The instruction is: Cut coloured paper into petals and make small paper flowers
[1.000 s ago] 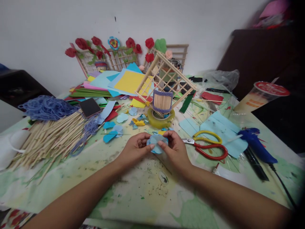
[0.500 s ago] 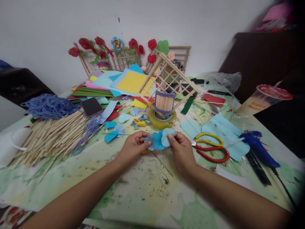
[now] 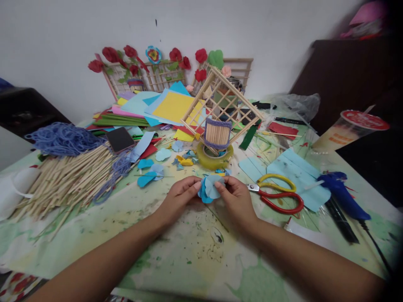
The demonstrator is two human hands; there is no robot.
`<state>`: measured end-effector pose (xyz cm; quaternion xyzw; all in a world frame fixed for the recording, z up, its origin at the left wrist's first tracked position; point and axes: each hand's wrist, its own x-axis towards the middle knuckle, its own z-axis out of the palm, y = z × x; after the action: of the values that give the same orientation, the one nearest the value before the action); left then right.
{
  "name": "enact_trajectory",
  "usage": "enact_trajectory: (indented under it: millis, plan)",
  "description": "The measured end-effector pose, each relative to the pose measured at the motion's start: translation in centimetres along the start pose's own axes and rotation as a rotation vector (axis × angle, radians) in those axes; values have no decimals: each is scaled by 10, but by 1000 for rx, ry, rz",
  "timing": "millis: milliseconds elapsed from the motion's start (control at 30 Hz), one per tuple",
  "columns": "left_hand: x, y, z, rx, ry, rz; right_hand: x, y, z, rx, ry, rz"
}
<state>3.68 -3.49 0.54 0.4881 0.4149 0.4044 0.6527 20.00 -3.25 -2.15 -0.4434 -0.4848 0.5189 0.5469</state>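
My left hand [image 3: 179, 199] and my right hand [image 3: 236, 199] meet over the middle of the paint-stained table [image 3: 189, 251]. Both pinch a small stack of blue paper petals [image 3: 209, 188], light blue pieces over a darker blue one, held just above the table. Behind my hands stands a roll of yellow tape [image 3: 215, 156] with a small stick basket [image 3: 217, 133] trimmed in purple yarn on it. More cut blue petals [image 3: 151, 172] lie to the left.
Red-and-yellow scissors [image 3: 277, 193] and a blue glue gun [image 3: 341, 195] lie to the right. A heap of wooden sticks [image 3: 69, 178] and blue yarn [image 3: 63, 138] fills the left. Coloured paper sheets [image 3: 151, 110], a wooden lattice [image 3: 220, 102] and a drink cup [image 3: 349, 130] stand behind.
The petals were fanned out side by side half a second ago; now my hands have pushed them together into an overlapping stack. Both hands stay in about the same place.
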Motion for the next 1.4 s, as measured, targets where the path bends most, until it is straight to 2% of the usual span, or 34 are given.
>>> enact_trajectory:
  millis: [133,500,733,1133,1400]
  plan:
    - [1,1,1,53,-30,1,1,0,-1,-17,4,-2]
    - [7,0,-2,59,96,36,3,10,-4,88,52,-12]
    - [6,-6,-9,-1,-13,59,1,2,-2,-17,-83,13]
    - [2,-8,-5,-54,-37,32,0,2,0,-110,-95,-8]
    - [4,-5,-2,87,-24,63,-3,0,0,-127,-79,-15]
